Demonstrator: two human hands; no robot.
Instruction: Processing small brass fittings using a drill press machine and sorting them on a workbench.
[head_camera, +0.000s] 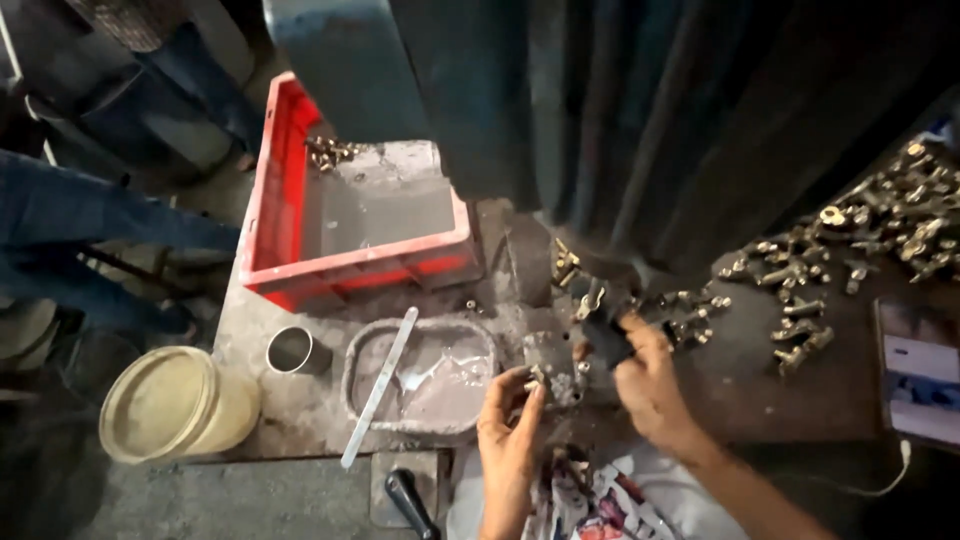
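My left hand (510, 425) pinches a small brass part (538, 376) against a grey metal fixture block (556, 362) at the foot of a dark machine (640, 130). To its right, my right hand (650, 385) grips a black handle (606, 338) beside the fixture. More brass fittings (566, 264) sit just behind the fixture. A heap of brass fittings (860, 240) spreads over the bench to the right.
A red plastic crate (275, 215) with a few brass pieces stands at the back left. In front of it lie a grey tray of liquid (360, 350) with a flat metal strip (380, 385), a small metal cup (293, 351) and a cream bucket (165, 400). A person's legs (90, 215) are at the left.
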